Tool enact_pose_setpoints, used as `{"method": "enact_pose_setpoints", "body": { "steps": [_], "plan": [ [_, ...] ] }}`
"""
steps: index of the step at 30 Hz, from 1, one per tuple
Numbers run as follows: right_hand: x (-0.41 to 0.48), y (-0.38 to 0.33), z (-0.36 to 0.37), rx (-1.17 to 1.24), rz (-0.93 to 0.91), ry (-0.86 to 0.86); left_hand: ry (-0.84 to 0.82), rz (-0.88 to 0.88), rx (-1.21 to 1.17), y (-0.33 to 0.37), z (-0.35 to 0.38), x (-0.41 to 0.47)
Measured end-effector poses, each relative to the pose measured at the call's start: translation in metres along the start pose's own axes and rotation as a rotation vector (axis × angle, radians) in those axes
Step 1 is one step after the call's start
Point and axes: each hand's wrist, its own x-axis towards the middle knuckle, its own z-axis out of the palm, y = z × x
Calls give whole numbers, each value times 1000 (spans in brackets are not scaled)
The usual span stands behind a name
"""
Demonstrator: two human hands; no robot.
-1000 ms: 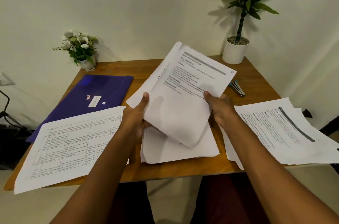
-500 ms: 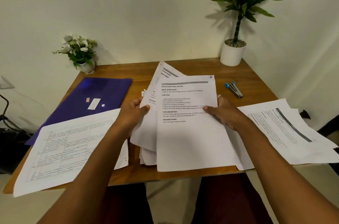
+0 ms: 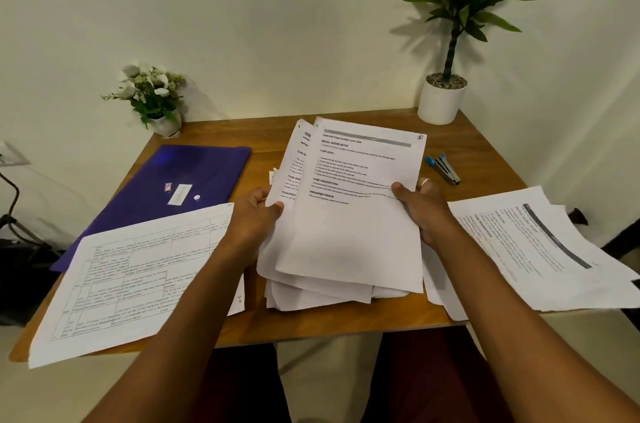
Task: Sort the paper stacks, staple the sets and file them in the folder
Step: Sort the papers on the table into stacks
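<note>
We held fanned white printed sheets (image 3: 353,214) over the brown wooden tabletop (image 3: 311,322), left hand (image 3: 254,218) and right hand (image 3: 424,211) with fingers (image 3: 277,206) clamped on opposite edges; the flat purple plastic folder (image 3: 166,194) lay left of our fingers, the blue-and-grey stapler (image 3: 445,169) beyond the right ones.

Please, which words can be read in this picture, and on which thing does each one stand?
Top sheet: "INITIAL SCENE SETUP", "TASK GOAL", "TASK DESCRIPTION", "REQUIRED PROPS"; body lines too small.
Second sheet behind it: "INITIAL", "REQUIRED", cut off.
Right paper stack: "TASK GOAL", "TASK DESCRIPTION", sideways; rest blurred.
Purple folder label: blurred.
Gridded sheet, left: too small.
</note>
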Motion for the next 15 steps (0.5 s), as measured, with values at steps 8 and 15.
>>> {"method": "enact_pose_setpoints", "body": {
  "steps": [8,15],
  "plan": [
    [-8,1,35,110,57,33,-66,-29,-37,7,-9,-1],
    [-6,-13,63,227,99,9,-122,-92,-147,11,-20,0]
  ]
}}
